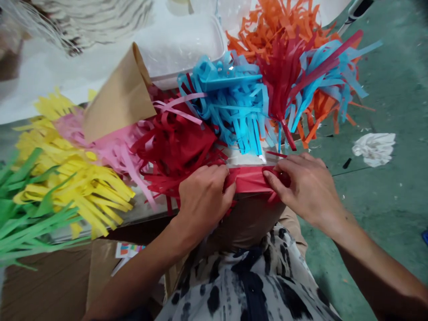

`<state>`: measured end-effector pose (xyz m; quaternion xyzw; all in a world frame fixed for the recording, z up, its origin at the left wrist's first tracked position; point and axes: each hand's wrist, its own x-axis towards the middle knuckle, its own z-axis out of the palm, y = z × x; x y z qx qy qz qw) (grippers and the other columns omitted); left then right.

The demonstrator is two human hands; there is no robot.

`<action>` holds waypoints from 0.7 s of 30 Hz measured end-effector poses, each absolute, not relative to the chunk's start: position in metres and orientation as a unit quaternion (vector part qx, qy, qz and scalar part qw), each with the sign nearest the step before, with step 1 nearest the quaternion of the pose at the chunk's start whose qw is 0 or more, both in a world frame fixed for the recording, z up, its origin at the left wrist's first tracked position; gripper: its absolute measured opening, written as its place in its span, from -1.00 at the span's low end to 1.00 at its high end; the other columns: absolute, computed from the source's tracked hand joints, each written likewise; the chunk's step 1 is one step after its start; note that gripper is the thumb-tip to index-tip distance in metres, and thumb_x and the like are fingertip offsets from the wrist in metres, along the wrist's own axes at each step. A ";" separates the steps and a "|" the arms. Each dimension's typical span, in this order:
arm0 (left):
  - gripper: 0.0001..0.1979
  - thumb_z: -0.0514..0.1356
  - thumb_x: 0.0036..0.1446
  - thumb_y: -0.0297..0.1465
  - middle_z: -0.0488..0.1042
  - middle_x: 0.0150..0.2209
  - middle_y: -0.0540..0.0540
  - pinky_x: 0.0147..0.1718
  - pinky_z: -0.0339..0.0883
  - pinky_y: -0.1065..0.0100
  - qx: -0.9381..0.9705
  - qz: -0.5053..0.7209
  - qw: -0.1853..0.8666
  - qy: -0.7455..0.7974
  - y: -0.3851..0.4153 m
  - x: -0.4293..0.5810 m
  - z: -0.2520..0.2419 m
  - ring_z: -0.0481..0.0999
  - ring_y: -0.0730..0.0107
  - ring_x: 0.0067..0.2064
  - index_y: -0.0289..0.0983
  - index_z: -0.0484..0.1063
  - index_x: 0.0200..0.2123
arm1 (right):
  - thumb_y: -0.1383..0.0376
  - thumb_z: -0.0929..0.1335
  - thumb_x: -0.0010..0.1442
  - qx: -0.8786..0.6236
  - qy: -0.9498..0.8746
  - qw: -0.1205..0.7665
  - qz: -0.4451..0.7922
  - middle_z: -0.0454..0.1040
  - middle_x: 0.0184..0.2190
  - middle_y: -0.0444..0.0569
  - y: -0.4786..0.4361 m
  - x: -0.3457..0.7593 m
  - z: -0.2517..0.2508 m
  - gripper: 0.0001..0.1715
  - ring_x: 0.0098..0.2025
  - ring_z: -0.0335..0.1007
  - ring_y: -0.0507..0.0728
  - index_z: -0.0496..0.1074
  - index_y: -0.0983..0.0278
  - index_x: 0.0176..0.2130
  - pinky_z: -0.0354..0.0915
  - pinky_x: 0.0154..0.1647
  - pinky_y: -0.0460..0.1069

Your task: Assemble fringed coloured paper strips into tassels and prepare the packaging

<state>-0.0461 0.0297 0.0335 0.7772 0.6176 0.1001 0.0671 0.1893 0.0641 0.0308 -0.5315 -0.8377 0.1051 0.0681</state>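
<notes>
Room over green floor (377, 214) right of the hands (306, 194); paper fringes (234, 102) ahead.

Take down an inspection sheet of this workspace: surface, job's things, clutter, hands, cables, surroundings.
surface: pale table edge under the paper
job's things: red paper strip; multicoloured fringed paper streamers; folded kraft paper
clutter: crumpled white tissue on the floor
hands: left hand and right hand both gripping the strip
cables: nothing seen
surroundings: green floor; cardboard box below the table
</notes>
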 end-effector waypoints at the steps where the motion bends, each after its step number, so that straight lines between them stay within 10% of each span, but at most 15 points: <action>1: -0.84 0.30 0.26 -0.35 0.54 -0.40 -0.09 -0.41 0.25 0.23 0.779 0.097 0.064 0.617 0.030 -0.045 0.033 0.55 0.16 -0.28 -0.21 0.43 -0.37 | 0.08 0.30 0.44 -0.532 -0.838 0.067 0.101 0.54 -0.36 0.05 0.064 0.189 0.031 -0.60 -0.24 0.40 0.28 0.45 0.21 -0.38 0.13 -0.24 0.13; 7: -0.83 0.22 0.38 -0.38 0.61 -0.03 -0.24 -0.03 0.43 0.05 0.813 0.167 -0.014 0.558 0.031 -0.041 0.033 0.54 0.03 0.03 -0.26 0.50 0.00 | 0.07 0.33 0.40 -0.537 -0.838 0.052 0.079 0.57 -0.36 0.06 0.060 0.186 0.033 -0.65 -0.22 0.44 0.31 0.46 0.22 -0.34 0.12 -0.26 0.12; 12: -0.79 0.13 0.45 -0.51 0.64 0.00 -0.01 0.41 0.21 -0.03 0.912 0.201 0.020 0.356 0.038 -0.042 0.024 0.54 0.26 0.18 -0.17 0.53 -0.01 | 0.13 0.43 0.30 -0.530 -0.842 0.054 0.081 0.64 -0.25 0.11 0.073 0.229 0.045 -0.74 -0.12 0.50 0.37 0.54 0.24 -0.10 0.25 -0.19 0.16; 21: -0.64 0.16 0.42 -0.50 0.60 0.13 -0.10 0.48 0.11 -0.21 0.923 0.149 -0.017 0.354 0.026 -0.044 0.020 0.53 0.20 0.25 -0.15 0.47 0.22 | 0.36 0.35 0.30 -0.440 -0.880 0.178 0.008 0.60 0.15 0.12 0.017 0.232 0.061 -0.49 0.13 0.53 0.39 0.46 0.21 0.22 0.34 0.12 0.32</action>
